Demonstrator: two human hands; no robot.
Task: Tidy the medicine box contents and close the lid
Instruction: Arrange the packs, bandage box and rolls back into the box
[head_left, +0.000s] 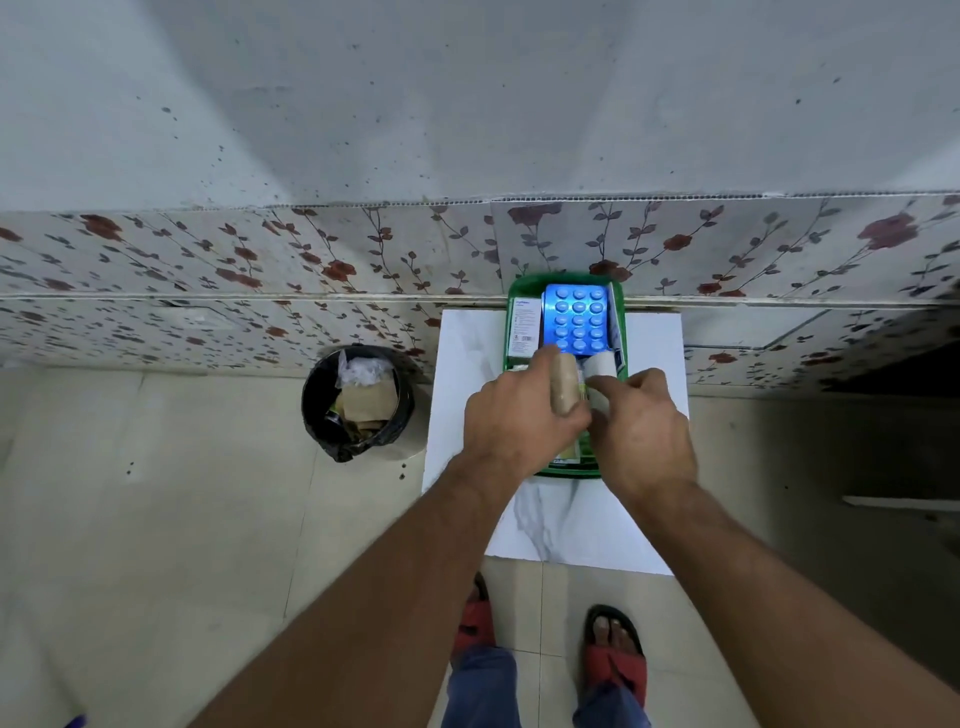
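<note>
A green medicine box (519, 291) stands open on a small white table (467, 364) by the wall. Inside lie a blue blister pack of tablets (577, 318) at the far end and a white leaflet box (523, 326) along the left side. My left hand (511, 415) grips a tan bandage roll (565, 383) over the box's middle. My right hand (641, 431) pinches a white roll (600, 371) right beside it. The near part of the box is hidden under both hands. No lid shows.
A black bin (358, 402) lined with a bag and holding paper waste stands on the floor left of the table. Floral tiled wall (311, 270) runs behind. My feet in red sandals (618, 660) stand at the table's near edge.
</note>
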